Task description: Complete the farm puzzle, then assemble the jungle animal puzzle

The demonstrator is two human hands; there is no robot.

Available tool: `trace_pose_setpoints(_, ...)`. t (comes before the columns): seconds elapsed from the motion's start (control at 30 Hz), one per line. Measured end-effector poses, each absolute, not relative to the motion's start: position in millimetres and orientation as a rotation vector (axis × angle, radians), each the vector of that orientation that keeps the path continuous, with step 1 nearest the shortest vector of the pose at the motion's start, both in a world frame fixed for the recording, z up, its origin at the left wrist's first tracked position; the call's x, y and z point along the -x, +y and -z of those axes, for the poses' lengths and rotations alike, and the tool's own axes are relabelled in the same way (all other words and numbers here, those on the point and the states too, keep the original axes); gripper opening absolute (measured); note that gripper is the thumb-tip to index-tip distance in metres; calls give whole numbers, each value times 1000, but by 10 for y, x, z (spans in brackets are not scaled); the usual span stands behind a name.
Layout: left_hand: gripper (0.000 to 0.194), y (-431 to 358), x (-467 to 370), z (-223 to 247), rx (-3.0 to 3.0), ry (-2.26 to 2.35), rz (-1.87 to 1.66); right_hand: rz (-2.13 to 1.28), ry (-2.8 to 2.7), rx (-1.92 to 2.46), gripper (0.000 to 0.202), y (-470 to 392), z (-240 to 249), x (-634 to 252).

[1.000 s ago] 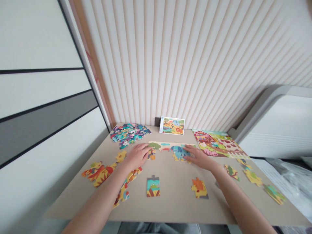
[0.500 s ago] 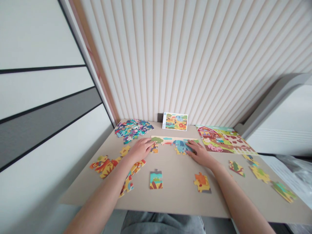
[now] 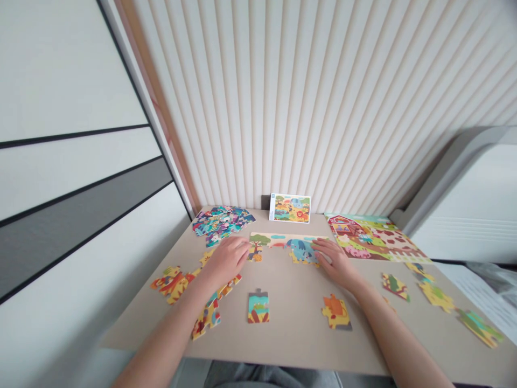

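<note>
A partly joined puzzle strip (image 3: 278, 240) with a tree, clouds and an elephant lies flat on the table in front of me. My left hand (image 3: 231, 260) rests at its left end, fingers bent loosely downward by the tree pieces. Over the right end, my right hand (image 3: 334, 262) lies with fingers apart, the tips at the elephant piece (image 3: 302, 252). Nearer to me are a crocodile piece (image 3: 258, 308) and an orange-and-yellow piece (image 3: 336, 312), both loose. My left forearm partly covers a group of yellow and red pieces (image 3: 173, 283).
Behind the strip, a picture card (image 3: 290, 208) leans on the ribbed wall. A heap of purple and teal pieces (image 3: 223, 222) lies at the back left. A farm puzzle (image 3: 374, 237) is at the back right. Several loose green and yellow pieces (image 3: 436, 296) lie on the table's right side.
The view has tilted up slightly, so the table appears lower. My left hand has drawn slightly left along the strip's end; my right hand has shifted slightly right.
</note>
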State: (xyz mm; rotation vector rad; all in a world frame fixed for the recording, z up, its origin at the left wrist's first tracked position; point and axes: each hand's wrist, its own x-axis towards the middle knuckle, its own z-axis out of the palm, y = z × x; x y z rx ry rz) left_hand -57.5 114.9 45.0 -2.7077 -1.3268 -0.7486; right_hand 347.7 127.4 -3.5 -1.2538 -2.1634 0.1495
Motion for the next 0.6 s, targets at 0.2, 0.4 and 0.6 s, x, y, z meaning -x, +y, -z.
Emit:
trace_pose_setpoints(0.2, 28, 151, 322, -405, 2858, -1185, 562, -151, -2161, 1237, 34, 1190, -2, -3450)
trace_pose_setpoints(0.4, 53, -283, 323, 203, 2611, -1318, 763, -186, -2195, 1202, 33, 1174, 14, -3365)
trace_pose_setpoints(0.6, 49, -269, 438, 234, 2588, -1486, 855, -243, -2214, 1156, 32, 1161, 15, -3328)
